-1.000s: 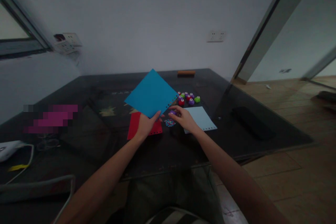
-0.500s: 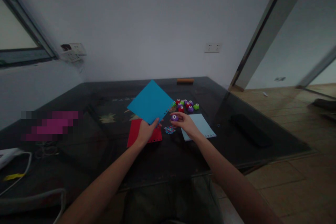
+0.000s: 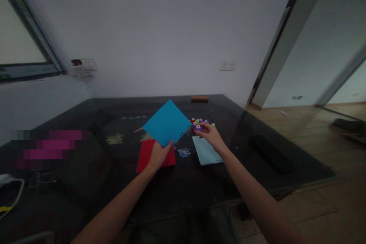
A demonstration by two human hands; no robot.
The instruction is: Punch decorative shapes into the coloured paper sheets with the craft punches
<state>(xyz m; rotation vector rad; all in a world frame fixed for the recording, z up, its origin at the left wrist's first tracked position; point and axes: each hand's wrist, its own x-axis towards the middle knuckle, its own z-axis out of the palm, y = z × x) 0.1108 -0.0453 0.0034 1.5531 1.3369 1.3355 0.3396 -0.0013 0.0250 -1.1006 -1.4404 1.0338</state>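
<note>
My left hand (image 3: 161, 154) grips the lower corner of a blue sheet (image 3: 168, 122) with punched holes along one edge, held tilted above the table. Beneath that hand lies a red sheet (image 3: 143, 156), also with holes. Between thumb and fingers, my right hand (image 3: 211, 136) pinches a purple eyeball toy (image 3: 198, 128). Just behind it sits a cluster of red, green and purple eyeball toys (image 3: 201, 121), partly covered by my fingers. A pale blue sheet (image 3: 204, 152) lies under my right hand. A small heap of pink and blue bits (image 3: 184, 152) rests between the hands.
On the dark table (image 3: 177, 190), a long black object (image 3: 270, 152) lies at the right. A brown roll (image 3: 200, 99) is near the wall. White cable (image 3: 20, 194) and a pixelated pink patch (image 3: 54, 145) are at the left.
My right hand has carried the purple eyeball toy right, towards the cluster. My left hand still holds the blue sheet in nearly the same pose. The whole view has shifted slightly.
</note>
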